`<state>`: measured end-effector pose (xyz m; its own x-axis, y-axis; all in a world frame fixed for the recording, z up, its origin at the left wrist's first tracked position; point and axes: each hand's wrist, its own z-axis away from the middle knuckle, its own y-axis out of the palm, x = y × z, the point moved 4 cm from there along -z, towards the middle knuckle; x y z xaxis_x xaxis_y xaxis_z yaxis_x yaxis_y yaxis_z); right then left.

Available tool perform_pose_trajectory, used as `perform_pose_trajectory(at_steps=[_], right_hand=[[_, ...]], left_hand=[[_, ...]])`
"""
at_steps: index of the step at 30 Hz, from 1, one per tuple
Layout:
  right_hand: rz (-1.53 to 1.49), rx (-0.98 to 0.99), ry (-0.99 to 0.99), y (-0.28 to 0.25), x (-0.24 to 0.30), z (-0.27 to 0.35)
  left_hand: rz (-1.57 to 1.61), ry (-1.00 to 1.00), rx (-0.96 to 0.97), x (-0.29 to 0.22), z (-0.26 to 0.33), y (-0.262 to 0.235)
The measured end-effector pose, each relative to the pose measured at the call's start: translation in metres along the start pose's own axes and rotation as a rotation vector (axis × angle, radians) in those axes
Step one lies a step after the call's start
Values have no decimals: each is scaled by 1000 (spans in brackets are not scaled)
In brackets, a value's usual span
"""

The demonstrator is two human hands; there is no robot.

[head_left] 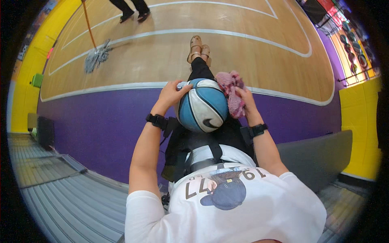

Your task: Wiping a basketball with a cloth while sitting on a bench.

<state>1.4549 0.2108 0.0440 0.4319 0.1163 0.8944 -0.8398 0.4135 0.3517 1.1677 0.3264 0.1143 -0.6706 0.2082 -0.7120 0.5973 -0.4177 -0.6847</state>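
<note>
I look down from the head camera and I see my two hands raised in front of me, with a ball [202, 106] between them. The ball is blue and white with black seams, and it rests above my lap, over my black trousers and the black straps on my body.

My left hand [172, 94] lies on the upper left side of the ball. Its fingers are curled over the top edge and touch the surface, so this hand grips the ball from the side. My right hand [244, 98] is on the upper right side of the ball and it pinches a pink cloth [231, 91]. The cloth is fluffy and crumpled, and it is pressed against the right side of the ball, partly covering the fingers, so I cannot tell exactly how they are bent. Each wrist carries a black band.

My legs stretch forward over a purple strip of floor, and my feet in tan sandals [198, 47] rest on the wooden court floor [251, 52], which has white lines. I wear a white shirt [227, 202] with a print on it.

Far on the left a grey mop [96, 56] with an orange handle touches the court floor. Near the top edge stand the black shoes of another person [133, 9], well apart from me. A grey bench [320, 156] runs at my right side. Yellow walls close the court on both sides.
</note>
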Motion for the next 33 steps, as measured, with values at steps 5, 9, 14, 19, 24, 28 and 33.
perform_pose_trajectory(at_steps=[5,9,14,19,24,28,33], right_hand=[[273,41,-209,56,60,59],[1143,268,-938,108,45,79],[1003,95,-787,92,46,45],[1215,254,-941,111,39,67],[1031,303,-916,103,51,67],[942,131,-766,83,31,42],[1185,367,-1075,118,43,75]], left_hand=[[-48,161,-201,14,-5,25],[159,142,-278,44,-20,39],[403,34,-108,30,-16,44],[468,-99,-129,56,-19,42],[573,-59,-59,59,-31,45],[518,-110,-112,72,-36,43],[769,16,-109,88,-31,42]])
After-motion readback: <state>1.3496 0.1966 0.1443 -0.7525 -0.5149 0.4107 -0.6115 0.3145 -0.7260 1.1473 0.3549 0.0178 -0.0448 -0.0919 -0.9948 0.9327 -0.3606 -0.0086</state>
